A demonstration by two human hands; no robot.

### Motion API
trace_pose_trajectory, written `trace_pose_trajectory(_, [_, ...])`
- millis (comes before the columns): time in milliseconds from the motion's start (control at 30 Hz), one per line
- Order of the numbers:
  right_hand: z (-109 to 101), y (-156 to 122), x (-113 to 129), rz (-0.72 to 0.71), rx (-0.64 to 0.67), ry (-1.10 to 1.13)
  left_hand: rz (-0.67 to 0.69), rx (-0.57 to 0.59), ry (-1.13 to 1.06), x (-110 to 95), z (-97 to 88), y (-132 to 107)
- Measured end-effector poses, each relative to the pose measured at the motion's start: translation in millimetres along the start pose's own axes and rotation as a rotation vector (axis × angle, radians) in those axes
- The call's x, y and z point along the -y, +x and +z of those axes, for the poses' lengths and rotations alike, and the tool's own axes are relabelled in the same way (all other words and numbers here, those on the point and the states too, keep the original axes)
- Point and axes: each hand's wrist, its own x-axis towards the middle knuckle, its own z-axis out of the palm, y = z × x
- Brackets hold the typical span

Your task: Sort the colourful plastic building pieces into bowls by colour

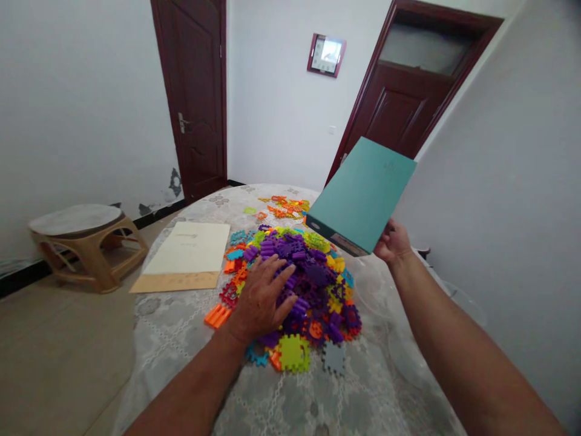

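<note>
A heap of plastic building pieces (318, 275), mostly purple with orange, yellow, green and blue ones around, lies on the table. My left hand (265, 293) rests on the heap's left side with its fingers spread, holding nothing. Up at the right, my right hand (393, 242) grips a teal box (365, 191) by its lower right edge. The box is tilted and held above the table, its broad face toward me. Part of my right hand's fingers is hidden behind the box.
A round table (281, 406) has a patterned cloth under a clear cover. On its left lies a cream and tan sheet or folder (186, 251). Several orange and yellow pieces (288, 208) are scattered at the back. A stool (86, 242) stands on the floor at left.
</note>
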Motion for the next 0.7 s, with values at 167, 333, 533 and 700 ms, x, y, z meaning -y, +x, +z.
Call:
trace_pose_trajectory(167, [-13, -8, 34, -0.382, -0.201, 0.068, 0.003, 0.039, 0.025, 4, 7.3, -2])
trace_pose_trajectory(333, [-21, 0, 66, -0.497, -0.451, -0.285, 0.015, 0.023, 0.059, 12, 14.2, -2])
trace_pose_trajectory(533, [-71, 29, 66, -0.448, -0.756, -1.406, 0.054, 0.006, 0.082, 16, 16.8, -2])
trace_pose_trajectory(700, [-133, 44, 33, -0.166, -0.692, -1.803, 0.07, 0.013, 0.099, 21, 18.7, -3])
